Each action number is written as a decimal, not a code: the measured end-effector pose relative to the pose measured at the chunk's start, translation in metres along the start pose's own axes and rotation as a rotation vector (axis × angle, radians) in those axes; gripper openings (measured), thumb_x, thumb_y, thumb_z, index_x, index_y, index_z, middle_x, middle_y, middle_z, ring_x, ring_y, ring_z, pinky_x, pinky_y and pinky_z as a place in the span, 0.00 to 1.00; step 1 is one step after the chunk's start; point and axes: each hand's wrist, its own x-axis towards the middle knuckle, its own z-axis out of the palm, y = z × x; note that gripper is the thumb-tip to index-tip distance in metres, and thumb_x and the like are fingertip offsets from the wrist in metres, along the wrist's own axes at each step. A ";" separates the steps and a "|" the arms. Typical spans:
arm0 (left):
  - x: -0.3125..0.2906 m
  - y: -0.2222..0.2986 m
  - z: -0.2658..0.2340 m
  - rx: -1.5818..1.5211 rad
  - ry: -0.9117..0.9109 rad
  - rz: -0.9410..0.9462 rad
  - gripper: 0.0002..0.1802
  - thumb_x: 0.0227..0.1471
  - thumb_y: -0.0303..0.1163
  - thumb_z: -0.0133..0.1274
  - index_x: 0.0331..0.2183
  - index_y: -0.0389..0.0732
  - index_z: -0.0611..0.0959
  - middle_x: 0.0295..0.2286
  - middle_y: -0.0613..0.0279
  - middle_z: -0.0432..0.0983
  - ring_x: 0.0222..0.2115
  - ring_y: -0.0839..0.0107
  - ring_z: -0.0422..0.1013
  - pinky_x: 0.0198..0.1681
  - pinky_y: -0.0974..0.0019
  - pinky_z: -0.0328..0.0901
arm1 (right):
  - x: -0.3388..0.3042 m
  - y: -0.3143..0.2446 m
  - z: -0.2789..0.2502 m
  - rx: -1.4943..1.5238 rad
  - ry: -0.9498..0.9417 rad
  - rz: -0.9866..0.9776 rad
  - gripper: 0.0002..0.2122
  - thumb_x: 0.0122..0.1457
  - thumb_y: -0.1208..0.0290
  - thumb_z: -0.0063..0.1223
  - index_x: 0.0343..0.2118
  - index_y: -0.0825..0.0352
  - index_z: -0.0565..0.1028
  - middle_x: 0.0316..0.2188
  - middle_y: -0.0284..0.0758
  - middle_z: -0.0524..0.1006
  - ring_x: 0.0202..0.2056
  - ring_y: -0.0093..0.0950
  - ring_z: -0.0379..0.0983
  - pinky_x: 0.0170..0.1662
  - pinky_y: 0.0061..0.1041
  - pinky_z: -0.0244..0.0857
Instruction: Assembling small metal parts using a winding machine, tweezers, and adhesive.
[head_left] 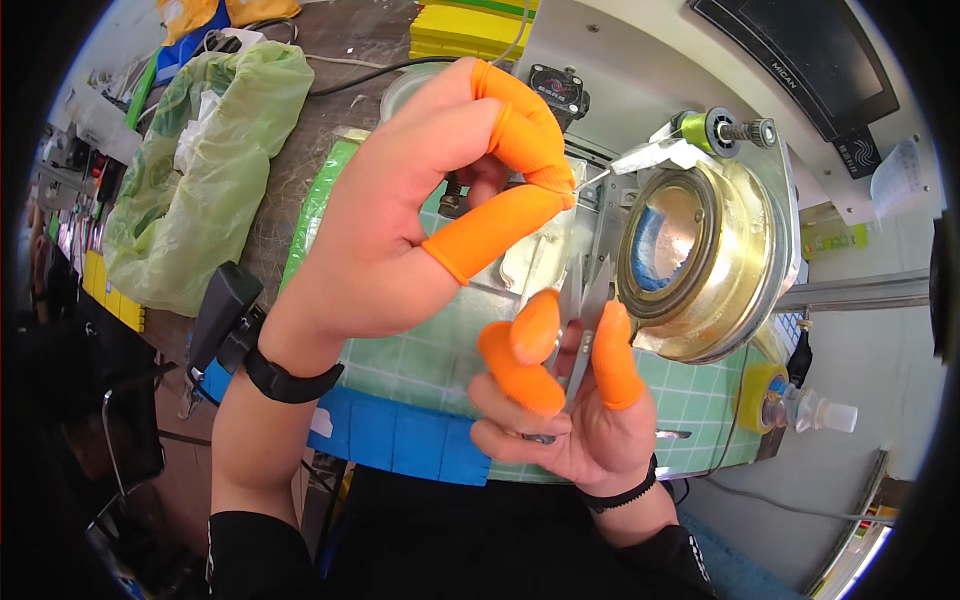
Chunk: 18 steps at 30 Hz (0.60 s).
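Observation:
My left hand (390,200), with orange finger cots on thumb and fingers, is closed in a pinch above the bench. A thin, pale line shows at its fingertips, but what they hold is too small to make out. Lower and to the right, my right hand (570,400) wears orange cots too and grips metal tweezers (587,335), their pointed tips apart and directed away from me. Just right of the tips is a gold-coloured metal cylinder (730,260) with a round opening and something blue inside. A silvery bracket (655,155) juts out between the pinch and a green roller (693,128).
A green gridded mat (400,385) covers the bench, with blue padding (400,435) along its front edge. A pale green plastic bag (210,180) stands at left. At right are a yellow tape roll (762,395) and a clear bottle (810,412); a dark screen (800,60) hangs above.

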 end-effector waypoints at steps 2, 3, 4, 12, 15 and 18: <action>0.001 0.000 0.000 0.007 -0.004 0.005 0.03 0.57 0.22 0.60 0.35 0.36 0.83 0.41 0.61 0.73 0.35 0.76 0.64 0.37 0.73 0.58 | 0.004 -0.003 0.005 0.136 -0.008 0.001 0.27 0.78 0.43 0.29 0.57 0.63 0.70 0.25 0.27 0.64 0.22 0.16 0.56 0.25 0.17 0.53; 0.000 0.001 0.000 0.006 0.001 0.002 0.03 0.57 0.22 0.60 0.34 0.36 0.83 0.41 0.61 0.73 0.35 0.76 0.64 0.37 0.73 0.58 | 0.005 -0.006 0.003 0.157 -0.050 0.019 0.26 0.77 0.43 0.29 0.56 0.61 0.70 0.25 0.27 0.64 0.20 0.16 0.55 0.23 0.16 0.52; 0.000 0.001 0.000 0.005 0.005 -0.001 0.03 0.56 0.22 0.60 0.34 0.36 0.83 0.41 0.61 0.73 0.35 0.76 0.64 0.37 0.73 0.58 | 0.006 -0.008 0.001 0.178 -0.091 0.037 0.25 0.77 0.43 0.29 0.54 0.60 0.70 0.24 0.26 0.64 0.19 0.15 0.55 0.20 0.16 0.50; 0.000 -0.002 0.001 0.007 0.010 0.003 0.03 0.56 0.22 0.61 0.34 0.36 0.82 0.40 0.60 0.73 0.35 0.76 0.64 0.35 0.73 0.57 | 0.014 -0.013 -0.004 0.058 -0.095 0.098 0.23 0.77 0.43 0.30 0.49 0.57 0.70 0.23 0.24 0.62 0.16 0.12 0.50 0.15 0.14 0.42; 0.000 -0.002 0.000 0.016 0.009 0.012 0.03 0.56 0.22 0.61 0.34 0.36 0.82 0.40 0.60 0.73 0.35 0.76 0.64 0.35 0.73 0.57 | 0.016 -0.014 -0.004 0.070 -0.102 0.095 0.22 0.78 0.43 0.29 0.49 0.57 0.70 0.23 0.24 0.62 0.16 0.12 0.50 0.16 0.13 0.42; 0.000 -0.001 0.000 0.012 0.006 0.008 0.04 0.56 0.22 0.61 0.35 0.36 0.83 0.41 0.60 0.73 0.35 0.75 0.63 0.35 0.73 0.57 | 0.018 -0.015 -0.003 0.064 -0.092 0.080 0.22 0.78 0.44 0.30 0.50 0.57 0.70 0.24 0.24 0.62 0.16 0.12 0.51 0.16 0.13 0.43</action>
